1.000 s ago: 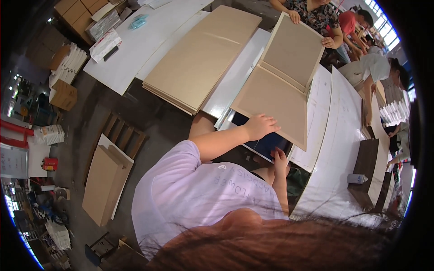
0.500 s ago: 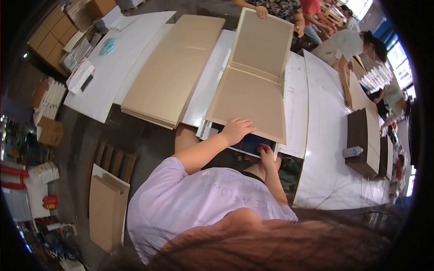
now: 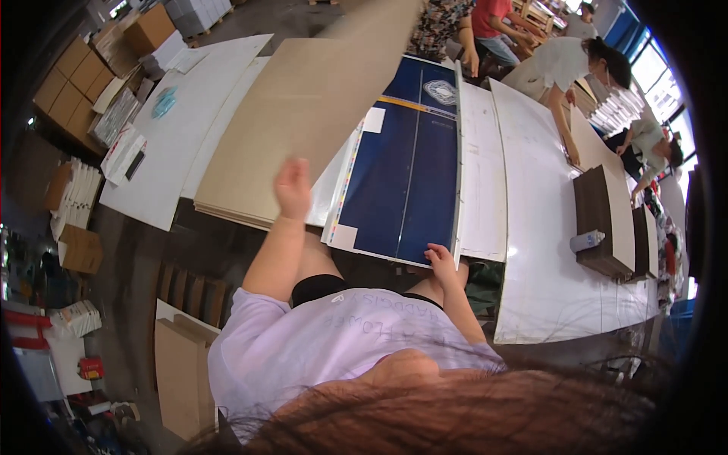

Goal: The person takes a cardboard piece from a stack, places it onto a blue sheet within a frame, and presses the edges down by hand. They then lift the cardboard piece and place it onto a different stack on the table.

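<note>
A brown board (image 3: 350,83), blurred by motion, slants over the left part of the table with its far end raised. At its near end is my left hand (image 3: 293,188), closed on the edge as far as the blur shows. A dark blue printed sheet (image 3: 379,182) with white margins, a yellow stripe and a pale emblem lies flat before me. My right hand (image 3: 442,262) is over the sheet's near right corner, fingers loosely apart and holding nothing. A stack of brown boards (image 3: 235,174) lies under the slanting board.
White tabletops (image 3: 531,227) extend on both sides. A person in a patterned top stands across the table, one hand (image 3: 470,61) beside the sheet. At right, another person leans over a board near dark stacked blocks (image 3: 603,216) and a can (image 3: 587,242). Cartons (image 3: 72,80) stand far left.
The hinged-looking brown boards have come off the blue sheet, uncovering it. My left hand moved left with a board. The right hand stayed near the corner.
</note>
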{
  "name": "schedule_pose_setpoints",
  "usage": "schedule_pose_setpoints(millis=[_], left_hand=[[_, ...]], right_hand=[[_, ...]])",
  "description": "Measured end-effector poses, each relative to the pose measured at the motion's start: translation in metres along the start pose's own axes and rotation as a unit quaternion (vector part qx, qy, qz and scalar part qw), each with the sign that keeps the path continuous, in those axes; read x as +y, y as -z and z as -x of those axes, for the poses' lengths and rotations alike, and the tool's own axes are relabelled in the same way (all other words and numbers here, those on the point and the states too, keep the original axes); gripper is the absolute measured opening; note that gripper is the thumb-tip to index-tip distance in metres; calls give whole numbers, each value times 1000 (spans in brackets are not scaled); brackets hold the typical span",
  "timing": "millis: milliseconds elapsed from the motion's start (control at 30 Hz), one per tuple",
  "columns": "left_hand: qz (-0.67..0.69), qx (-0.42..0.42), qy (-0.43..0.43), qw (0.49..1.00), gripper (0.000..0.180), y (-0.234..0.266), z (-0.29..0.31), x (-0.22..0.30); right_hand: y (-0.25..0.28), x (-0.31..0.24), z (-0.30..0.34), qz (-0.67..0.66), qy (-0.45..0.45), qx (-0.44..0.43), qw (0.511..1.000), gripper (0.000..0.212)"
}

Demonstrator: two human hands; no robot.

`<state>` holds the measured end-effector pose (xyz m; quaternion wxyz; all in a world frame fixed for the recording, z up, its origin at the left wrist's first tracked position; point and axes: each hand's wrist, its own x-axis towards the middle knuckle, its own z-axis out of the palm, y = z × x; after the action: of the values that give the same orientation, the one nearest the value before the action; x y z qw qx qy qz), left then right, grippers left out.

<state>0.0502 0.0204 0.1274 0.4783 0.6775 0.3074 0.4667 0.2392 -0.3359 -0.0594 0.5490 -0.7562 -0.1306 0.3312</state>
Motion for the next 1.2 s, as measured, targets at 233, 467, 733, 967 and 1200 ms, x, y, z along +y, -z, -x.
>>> schedule_pose_setpoints(millis=[233,467,733,967,1200], left_hand=[[467,247,100,843,32,138,-27,-58],[418,342,258,801,37,137,6,-189],[187,305,164,919,49,143,13,-179],[-562,-72,42,823,60,131,24,-172],[-547,-105,49,829,57,136,25,-178]], right_hand=[[-17,-21,-7,34,7,-33,999,24],[-107,-83,-62,85,104,-149,980,27],[-282,-166,-119,1,13,-306,952,75],[-346,-164,-155,9,-48,-259,965,81],[-354,-154,-158,106,10,-239,965,81]])
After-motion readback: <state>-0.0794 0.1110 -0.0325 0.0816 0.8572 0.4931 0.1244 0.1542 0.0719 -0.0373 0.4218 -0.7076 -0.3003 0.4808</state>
